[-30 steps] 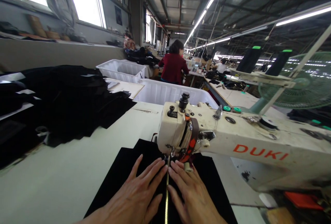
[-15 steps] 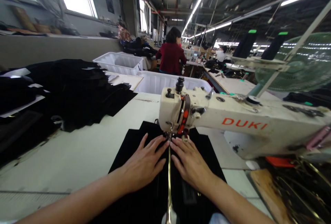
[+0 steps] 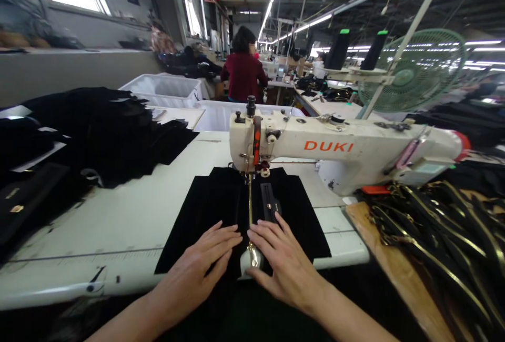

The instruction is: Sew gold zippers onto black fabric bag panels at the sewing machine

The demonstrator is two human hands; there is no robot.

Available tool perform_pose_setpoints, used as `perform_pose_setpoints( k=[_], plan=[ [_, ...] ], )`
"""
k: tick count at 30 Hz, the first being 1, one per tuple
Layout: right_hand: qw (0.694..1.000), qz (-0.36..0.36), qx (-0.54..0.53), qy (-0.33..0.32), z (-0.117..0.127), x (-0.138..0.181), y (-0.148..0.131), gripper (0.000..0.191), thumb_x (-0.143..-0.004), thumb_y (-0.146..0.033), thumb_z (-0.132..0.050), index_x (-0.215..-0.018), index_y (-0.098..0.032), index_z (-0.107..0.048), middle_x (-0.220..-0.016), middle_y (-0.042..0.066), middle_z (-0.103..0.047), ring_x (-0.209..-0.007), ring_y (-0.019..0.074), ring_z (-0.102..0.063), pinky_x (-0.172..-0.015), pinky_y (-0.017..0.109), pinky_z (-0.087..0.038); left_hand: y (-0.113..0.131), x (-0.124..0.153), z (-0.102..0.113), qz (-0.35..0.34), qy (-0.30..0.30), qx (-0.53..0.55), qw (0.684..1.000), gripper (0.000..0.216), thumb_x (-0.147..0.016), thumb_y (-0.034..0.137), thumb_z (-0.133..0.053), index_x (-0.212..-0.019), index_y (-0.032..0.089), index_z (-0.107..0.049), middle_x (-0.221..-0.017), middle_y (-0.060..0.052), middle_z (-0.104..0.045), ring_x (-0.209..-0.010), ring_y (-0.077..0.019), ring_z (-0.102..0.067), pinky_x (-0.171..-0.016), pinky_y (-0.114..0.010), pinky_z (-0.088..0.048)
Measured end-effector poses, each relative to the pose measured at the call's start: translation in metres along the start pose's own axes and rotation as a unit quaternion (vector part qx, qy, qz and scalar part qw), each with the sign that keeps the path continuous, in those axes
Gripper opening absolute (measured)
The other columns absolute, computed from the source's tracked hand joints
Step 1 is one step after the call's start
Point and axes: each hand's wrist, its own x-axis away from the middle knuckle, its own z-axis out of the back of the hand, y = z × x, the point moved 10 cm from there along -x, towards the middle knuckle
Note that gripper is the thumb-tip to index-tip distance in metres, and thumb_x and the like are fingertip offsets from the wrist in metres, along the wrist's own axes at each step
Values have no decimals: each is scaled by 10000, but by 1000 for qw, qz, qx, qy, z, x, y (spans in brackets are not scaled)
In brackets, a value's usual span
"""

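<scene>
Head view, the only one here: this looks like the guiding step of a seam, with the black fabric panel (image 3: pixel 221 205) lying flat on the counter (image 3: pixel 98 226) under the needle end of the DUKI sewing machine (image 3: pixel 315 147). A gold zipper (image 3: pixel 250 210) runs straight down the middle of the panel from the presser foot toward the counter edge, and its pull sits right between the two hands.

The left hand (image 3: pixel 201 263) lies spread and flat on the fabric just left of the zipper, gripping nothing, only pressing down. The right hand (image 3: pixel 282 260) does the same just right of the zipper, fingers splayed, palm down, nothing pinched (fingertips close to the zipper line, I can't tell if they touch it). Both sit at the near end of the panel, well back from the needle.

My guess is the next bit needs even pressure from both sides so the zipper feeds straight.

Around it: a heap of black cut pieces (image 3: pixel 98 126) at left, a white bin (image 3: pixel 165 89) behind, a green fan (image 3: pixel 414 68) at right, zipper tapes (image 3: pixel 434 231) piled by the machine, and another person in a red top (image 3: pixel 243 76) further back.
</scene>
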Motion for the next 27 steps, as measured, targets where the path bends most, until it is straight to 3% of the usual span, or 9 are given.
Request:
perform_pose_setpoints(
  k=[2,4,6,9,13,22,24,27],
  plan=[
    [1000,11,19,8,0,-1,-2,445,-932,-255,-551,-1366,-182,-487,-1319,82,-571,-1274,243,-460,-1171,551,-194,-2,1,1,7,-16,9,1000,383,-971,286,-506,-1351,252,-527,-1378,-51,-561,-1336,-241,-438,-1105,-478,-351],
    [999,25,36,7,-1,0,-6,431,-939,-162,-489,-1370,-180,-481,-1290,77,-589,-1244,226,-485,-1166,543,-221,2,4,0,6,-25,3,1000,624,-875,379,-655,-1434,230,-424,-1446,-96,-483,-1369,-305,-376,-1089,-530,-349],
    [998,41,53,9,-2,2,-11,456,-924,-101,-467,-1376,-164,-471,-1278,87,-594,-1234,226,-497,-1158,540,-252,10,8,-1,-14,-17,-7,1000,743,-836,298,-697,-1480,209,-336,-1475,-120,-440,-1384,-317,-345,-1102,-563,-310],
    [996,49,71,33,1,6,-15,417,-944,-113,-469,-1359,-151,-490,-1266,104,-604,-1224,235,-514,-1135,532,-311,18,10,0,-41,13,-12,999,618,-901,69,-502,-1478,217,-336,-1443,-95,-487,-1363,-245,-398,-1133,-525,-285],
    [996,20,30,77,7,3,-9,313,-969,-146,-477,-1260,-198,-581,-1151,52,-660,-1127,200,-573,-1125,518,-333,15,9,2,-39,20,-7,999,526,-956,88,-426,-1464,214,-366,-1427,-82,-507,-1341,-214,-432,-1134,-475,-314],
    [992,-47,-27,112,3,-6,6,135,-921,-176,-594,-972,-255,-690,-954,7,-676,-983,189,-611,-1091,525,-369,28,6,-5,-69,-28,-39,996,694,-852,-28,-400,-1498,194,-284,-1453,-87,-476,-1368,-226,-391,-1143,-561,-226],
    [992,-54,-36,112,5,-4,7,145,-890,-173,-632,-997,-255,-685,-960,11,-670,-956,184,-625,-1094,517,-370,30,5,-5,-75,-25,-40,996,738,-823,-44,-398,-1507,198,-263,-1442,-93,-489,-1359,-238,-404,-1137,-576,-219],
    [988,-75,-68,114,8,1,12,311,-823,-146,-684,-1111,-260,-656,-1017,22,-661,-990,201,-631,-1096,508,-376,30,5,-5,-75,-29,-29,996,760,-802,-45,-404,-1505,213,-275,-1436,-87,-498,-1346,-246,-423,-1133,-582,-213]
  ],
)
